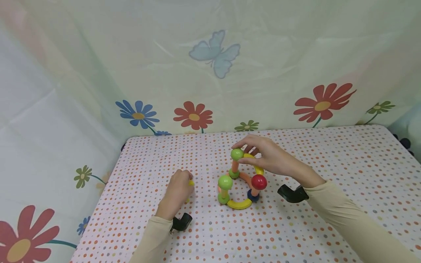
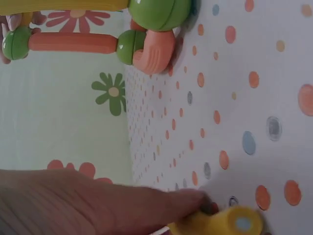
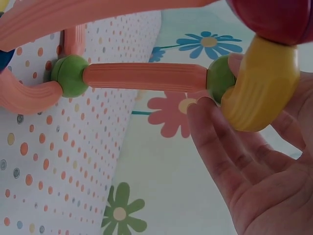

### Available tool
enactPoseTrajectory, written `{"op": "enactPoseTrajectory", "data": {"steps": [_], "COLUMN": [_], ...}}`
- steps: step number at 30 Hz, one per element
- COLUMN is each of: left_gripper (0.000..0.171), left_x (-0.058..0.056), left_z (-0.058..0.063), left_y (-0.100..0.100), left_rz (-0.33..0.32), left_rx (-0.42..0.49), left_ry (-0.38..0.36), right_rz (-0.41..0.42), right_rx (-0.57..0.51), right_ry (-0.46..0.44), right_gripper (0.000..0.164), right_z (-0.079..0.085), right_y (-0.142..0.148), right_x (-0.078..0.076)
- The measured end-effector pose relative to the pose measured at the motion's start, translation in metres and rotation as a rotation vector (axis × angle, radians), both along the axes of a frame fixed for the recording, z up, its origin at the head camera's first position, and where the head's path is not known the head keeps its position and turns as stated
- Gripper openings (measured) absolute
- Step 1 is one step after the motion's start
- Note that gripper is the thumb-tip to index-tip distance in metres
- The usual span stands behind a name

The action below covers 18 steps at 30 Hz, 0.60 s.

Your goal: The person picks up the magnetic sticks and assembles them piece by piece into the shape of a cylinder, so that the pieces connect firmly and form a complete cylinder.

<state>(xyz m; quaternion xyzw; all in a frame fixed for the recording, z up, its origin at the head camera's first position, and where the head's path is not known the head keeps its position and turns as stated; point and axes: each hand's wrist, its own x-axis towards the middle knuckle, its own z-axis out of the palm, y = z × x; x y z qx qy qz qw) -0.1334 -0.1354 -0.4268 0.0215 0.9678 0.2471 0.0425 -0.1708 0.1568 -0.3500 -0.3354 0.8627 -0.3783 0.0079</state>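
Observation:
A toy frame of balls and rods stands on the table. At its top far corner, my right hand [image 1: 274,157] pinches a green ball [image 1: 237,154] between thumb and fingers. A yellow curved rod [image 3: 264,83] runs from that ball to a red ball [image 1: 259,182]. Another green ball [image 1: 225,182] tops the near-left upright. Low down are a dark blue ball [image 1: 253,195] and a second yellow curved rod [image 1: 239,204]. Left of the frame, my left hand [image 1: 177,188] has its fingers curled on a loose yellow rod-shaped piece [image 2: 239,223], mostly hidden under the hand.
The table has a dotted cloth [image 1: 210,233]. Behind it hangs a curtain with flowers and a butterfly [image 1: 215,54]. Each wrist wears a black camera mount, such as the right one [image 1: 292,193]. Dark round objects [image 1: 405,143] show past the table's right edge.

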Motion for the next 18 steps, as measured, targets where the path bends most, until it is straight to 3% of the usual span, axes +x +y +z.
{"op": "enactPoseTrajectory", "data": {"steps": [3, 9, 15, 18], "left_gripper": [0.004, 0.004, 0.018, 0.028], "left_x": [0.001, 0.000, -0.005, -0.010], "left_z": [0.000, -0.001, 0.000, 0.002], "left_y": [-0.001, 0.000, 0.003, 0.004], "left_rz": [0.005, -0.008, -0.027, 0.001], "left_rx": [0.027, 0.085, 0.239, 0.361], "left_ry": [-0.010, 0.037, 0.141, 0.140], "right_rz": [-0.004, -0.010, -0.019, -0.019], "right_rx": [-0.004, -0.015, -0.014, -0.011], "right_ry": [0.000, -0.009, -0.014, -0.011], "right_gripper": [0.038, 0.037, 0.038, 0.038], "right_z": [-0.001, -0.002, -0.001, -0.002], "right_y": [-0.001, -0.002, -0.002, -0.003], "right_x": [0.000, 0.002, 0.003, 0.003]}}
